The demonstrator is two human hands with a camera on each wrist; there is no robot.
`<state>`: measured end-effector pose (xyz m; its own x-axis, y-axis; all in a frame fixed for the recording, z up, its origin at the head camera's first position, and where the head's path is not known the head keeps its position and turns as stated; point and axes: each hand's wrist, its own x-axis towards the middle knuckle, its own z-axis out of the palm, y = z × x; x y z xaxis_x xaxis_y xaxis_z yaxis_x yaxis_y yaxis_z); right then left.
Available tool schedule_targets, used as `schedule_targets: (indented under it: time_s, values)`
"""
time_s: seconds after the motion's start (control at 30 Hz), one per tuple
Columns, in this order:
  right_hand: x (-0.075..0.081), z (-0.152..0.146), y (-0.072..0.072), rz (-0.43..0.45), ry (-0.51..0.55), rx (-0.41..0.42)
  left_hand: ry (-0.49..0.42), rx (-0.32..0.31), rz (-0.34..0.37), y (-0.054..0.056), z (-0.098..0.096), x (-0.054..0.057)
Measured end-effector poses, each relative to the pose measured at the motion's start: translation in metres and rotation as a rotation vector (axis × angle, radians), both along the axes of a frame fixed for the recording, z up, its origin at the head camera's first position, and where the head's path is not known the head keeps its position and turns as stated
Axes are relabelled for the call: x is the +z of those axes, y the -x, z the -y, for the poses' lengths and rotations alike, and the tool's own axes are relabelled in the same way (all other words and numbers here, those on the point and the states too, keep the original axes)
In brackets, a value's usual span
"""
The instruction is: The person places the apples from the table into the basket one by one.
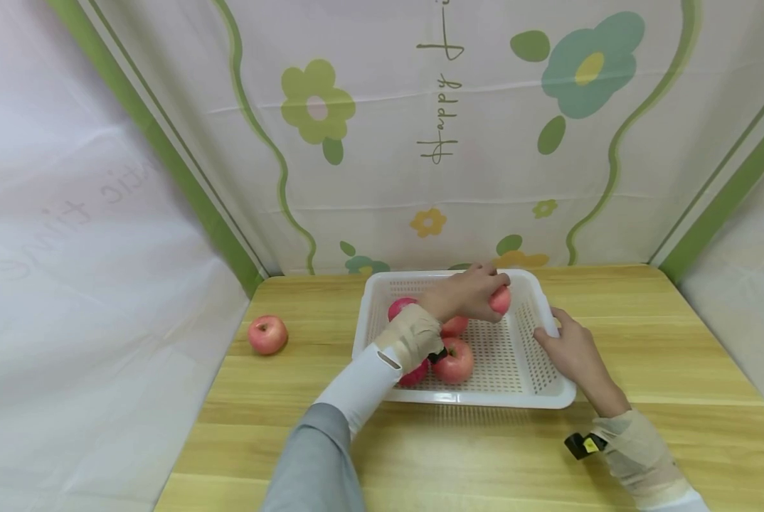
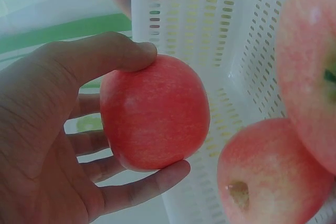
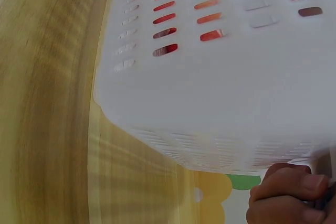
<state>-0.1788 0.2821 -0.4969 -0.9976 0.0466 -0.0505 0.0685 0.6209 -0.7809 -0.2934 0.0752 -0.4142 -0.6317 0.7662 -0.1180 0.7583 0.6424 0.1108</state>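
Observation:
My left hand (image 1: 465, 293) holds a red apple (image 1: 500, 301) over the right half of a white perforated plastic basket (image 1: 459, 400). In the left wrist view, the thumb lies on one side of this apple (image 2: 157, 114) and the fingers curve round the other. Several more apples (image 1: 454, 361) sit in the basket's left half, partly hidden under my left forearm. My right hand (image 1: 574, 348) grips the basket's right rim, its thumb over the edge. In the right wrist view, curled fingers (image 3: 286, 195) show beside the basket wall (image 3: 210, 87).
A single apple (image 1: 267, 335) stands on the wooden table (image 1: 292, 441), left of the basket. A white curtain (image 1: 382, 142) with printed flowers hangs behind the table's back edge, and white cloth panels stand at both sides.

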Motion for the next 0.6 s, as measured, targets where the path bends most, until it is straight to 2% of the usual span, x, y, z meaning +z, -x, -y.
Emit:
schedule_targets:
  time_s: [0.23,0.6]
  values:
    - [0.000,-0.001,0.000,0.015,0.000,-0.001,0.015,-0.038,-0.043,0.003,-0.009,-0.007]
    - [-0.001,-0.001,0.000,0.003,-0.008,-0.001,0.028,-0.048,-0.052,0.006,-0.015,-0.016]
